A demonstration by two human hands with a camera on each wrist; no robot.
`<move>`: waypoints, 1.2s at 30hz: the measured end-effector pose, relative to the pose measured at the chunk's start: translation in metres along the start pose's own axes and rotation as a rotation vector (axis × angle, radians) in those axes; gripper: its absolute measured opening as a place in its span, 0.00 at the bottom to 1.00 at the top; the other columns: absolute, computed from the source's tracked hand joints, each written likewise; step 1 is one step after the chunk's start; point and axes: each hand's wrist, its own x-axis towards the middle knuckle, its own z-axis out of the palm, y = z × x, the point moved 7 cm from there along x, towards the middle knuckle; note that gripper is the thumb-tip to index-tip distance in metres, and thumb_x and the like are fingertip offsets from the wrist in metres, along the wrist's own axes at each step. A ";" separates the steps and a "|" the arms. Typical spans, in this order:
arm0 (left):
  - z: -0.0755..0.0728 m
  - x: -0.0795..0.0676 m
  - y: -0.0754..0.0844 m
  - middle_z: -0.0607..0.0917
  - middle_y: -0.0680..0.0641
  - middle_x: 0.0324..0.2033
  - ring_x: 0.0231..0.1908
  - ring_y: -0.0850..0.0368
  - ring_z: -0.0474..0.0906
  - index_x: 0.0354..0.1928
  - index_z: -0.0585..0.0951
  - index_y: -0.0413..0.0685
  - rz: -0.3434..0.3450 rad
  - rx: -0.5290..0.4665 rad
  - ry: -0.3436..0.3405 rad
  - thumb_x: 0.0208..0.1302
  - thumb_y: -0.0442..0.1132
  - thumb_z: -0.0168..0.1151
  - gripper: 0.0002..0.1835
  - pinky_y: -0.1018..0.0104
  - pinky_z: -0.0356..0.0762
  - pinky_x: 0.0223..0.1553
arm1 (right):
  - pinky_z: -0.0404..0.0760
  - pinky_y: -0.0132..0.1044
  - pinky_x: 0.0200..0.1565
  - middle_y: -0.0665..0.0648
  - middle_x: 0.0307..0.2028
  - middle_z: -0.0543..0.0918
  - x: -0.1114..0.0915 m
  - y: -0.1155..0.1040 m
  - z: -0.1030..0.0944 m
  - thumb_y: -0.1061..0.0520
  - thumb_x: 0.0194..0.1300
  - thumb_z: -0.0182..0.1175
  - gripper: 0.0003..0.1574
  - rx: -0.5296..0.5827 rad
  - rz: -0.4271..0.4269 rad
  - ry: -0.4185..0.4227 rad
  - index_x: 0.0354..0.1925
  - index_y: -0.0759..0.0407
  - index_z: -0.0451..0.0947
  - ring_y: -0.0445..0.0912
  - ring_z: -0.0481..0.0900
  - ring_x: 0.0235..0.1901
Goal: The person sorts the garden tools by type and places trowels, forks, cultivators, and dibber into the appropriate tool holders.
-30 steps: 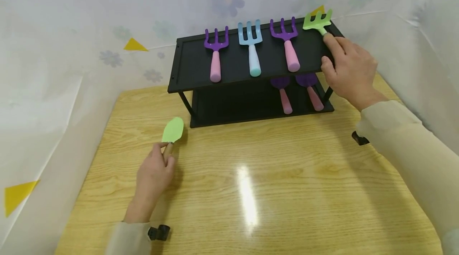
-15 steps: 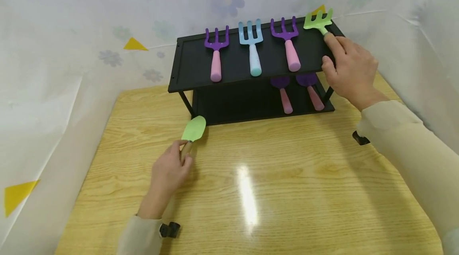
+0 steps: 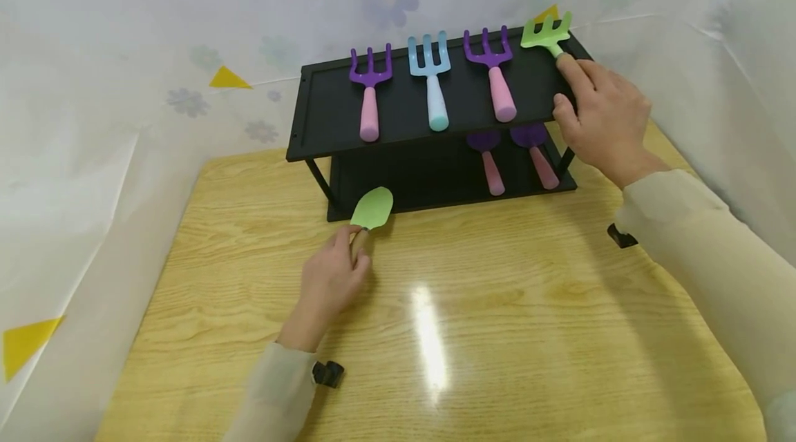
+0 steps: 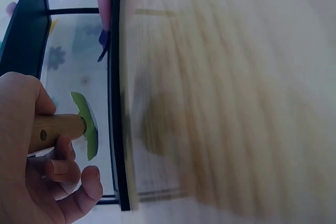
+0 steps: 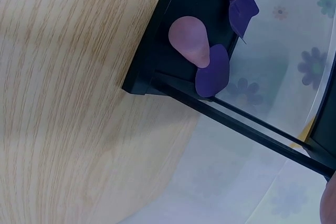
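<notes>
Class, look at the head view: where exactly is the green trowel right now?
The left hand holds the green trowel by its wooden handle, blade just in front of the black rack's lower-left corner, above the wooden table.

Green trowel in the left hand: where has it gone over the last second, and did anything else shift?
The left hand carried the green trowel rightward across the table towards the black rack, its grip on the wooden handle unchanged. The right hand stayed on the green rake at the top shelf's right end. The forks and purple trowels did not move.

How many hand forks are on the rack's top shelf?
4: purple fork at left, blue fork, another purple one, and the green fork at the right end, held by the right hand.
</notes>
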 end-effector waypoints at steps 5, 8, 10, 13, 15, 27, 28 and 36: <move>0.009 0.014 0.013 0.86 0.46 0.43 0.29 0.52 0.79 0.59 0.73 0.52 -0.007 -0.018 -0.014 0.65 0.46 0.50 0.21 0.56 0.77 0.28 | 0.66 0.65 0.61 0.62 0.70 0.68 0.002 0.000 0.000 0.45 0.74 0.39 0.35 -0.005 -0.001 0.005 0.76 0.43 0.56 0.65 0.68 0.65; 0.016 0.023 0.020 0.85 0.47 0.38 0.25 0.53 0.76 0.59 0.73 0.50 -0.009 -0.018 -0.034 0.65 0.47 0.50 0.21 0.60 0.73 0.23 | 0.67 0.66 0.60 0.62 0.69 0.69 0.002 0.002 -0.001 0.45 0.74 0.39 0.34 -0.012 0.003 0.007 0.76 0.44 0.56 0.66 0.69 0.64; 0.021 0.029 0.023 0.83 0.47 0.35 0.22 0.54 0.73 0.59 0.72 0.50 -0.017 -0.014 -0.055 0.66 0.47 0.49 0.21 0.63 0.69 0.20 | 0.67 0.66 0.59 0.61 0.69 0.69 0.001 0.003 -0.001 0.45 0.74 0.39 0.34 -0.015 0.005 0.008 0.76 0.44 0.56 0.66 0.69 0.64; 0.027 0.036 0.029 0.83 0.48 0.37 0.22 0.54 0.73 0.58 0.72 0.50 -0.026 -0.011 -0.075 0.66 0.48 0.48 0.20 0.64 0.69 0.20 | 0.67 0.66 0.59 0.62 0.69 0.69 0.001 0.004 -0.001 0.45 0.74 0.39 0.34 -0.014 0.004 0.016 0.76 0.44 0.57 0.66 0.69 0.64; 0.030 0.040 0.032 0.83 0.47 0.39 0.22 0.53 0.74 0.57 0.71 0.49 -0.033 -0.011 -0.085 0.67 0.48 0.48 0.20 0.63 0.71 0.22 | 0.67 0.66 0.60 0.62 0.69 0.69 0.001 0.005 -0.001 0.45 0.74 0.39 0.34 -0.013 0.005 0.017 0.76 0.44 0.57 0.66 0.69 0.64; 0.044 0.056 0.045 0.81 0.43 0.44 0.29 0.50 0.78 0.58 0.69 0.45 -0.052 -0.019 -0.111 0.72 0.47 0.47 0.19 0.56 0.76 0.26 | 0.67 0.66 0.59 0.61 0.69 0.69 0.001 0.003 -0.001 0.45 0.74 0.39 0.34 -0.022 -0.001 0.016 0.76 0.43 0.56 0.66 0.70 0.63; 0.045 0.056 0.046 0.81 0.43 0.44 0.29 0.50 0.78 0.57 0.68 0.45 -0.057 -0.018 -0.112 0.72 0.47 0.47 0.19 0.57 0.76 0.27 | 0.67 0.66 0.59 0.61 0.69 0.69 0.001 0.002 -0.001 0.45 0.74 0.39 0.34 -0.019 0.000 0.014 0.76 0.43 0.56 0.66 0.70 0.64; 0.053 0.059 0.050 0.78 0.42 0.44 0.28 0.47 0.78 0.59 0.66 0.47 -0.076 0.002 -0.129 0.74 0.48 0.45 0.18 0.53 0.77 0.27 | 0.66 0.65 0.61 0.61 0.69 0.69 0.001 -0.001 0.000 0.45 0.74 0.40 0.35 -0.022 -0.004 0.016 0.76 0.44 0.57 0.65 0.69 0.65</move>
